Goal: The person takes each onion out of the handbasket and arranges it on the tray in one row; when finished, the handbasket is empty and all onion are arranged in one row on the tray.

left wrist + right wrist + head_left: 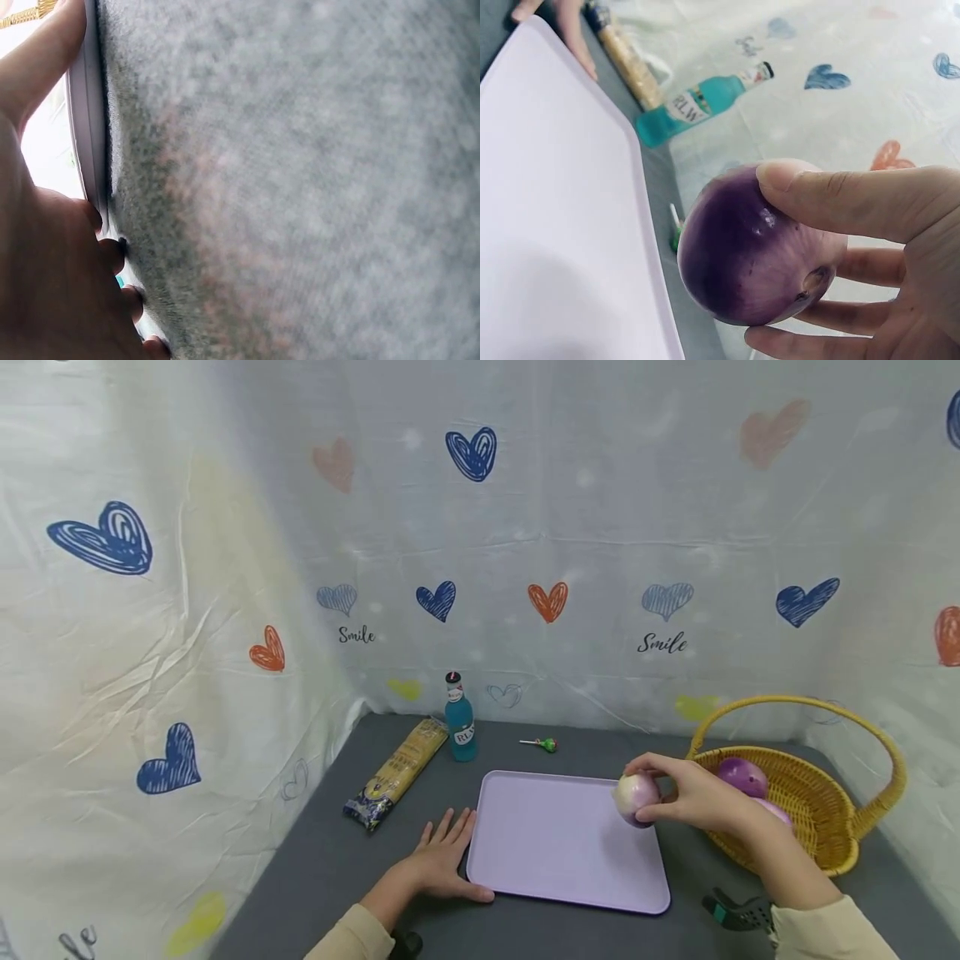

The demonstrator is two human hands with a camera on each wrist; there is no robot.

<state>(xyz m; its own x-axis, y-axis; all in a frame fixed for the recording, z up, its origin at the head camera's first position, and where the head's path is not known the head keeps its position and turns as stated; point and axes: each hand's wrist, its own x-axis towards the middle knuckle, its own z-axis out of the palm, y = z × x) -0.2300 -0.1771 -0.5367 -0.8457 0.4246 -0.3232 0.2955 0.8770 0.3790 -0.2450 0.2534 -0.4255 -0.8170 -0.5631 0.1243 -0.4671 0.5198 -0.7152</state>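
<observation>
My right hand point(701, 789) holds a glossy purple-and-white onion point(636, 798) above the right part of a pale lilac tray point(558, 843). Seen from the right wrist, the thumb presses one side of the onion point(757, 247) and the fingers lie around the other. My left hand point(442, 860) rests at the tray's left edge with its fingers spread, the thumb at the near left corner. The left wrist view shows that hand point(52, 262) beside the tray's rim point(88, 127).
Right of the tray stands a yellow wicker basket point(813, 810) with a tall handle, holding purple onions point(742, 775). Behind the tray are a blue bottle point(460, 727), a lollipop point(547, 744) and a long yellow food packet point(397, 772). A heart-printed curtain point(540, 543) encloses the grey table.
</observation>
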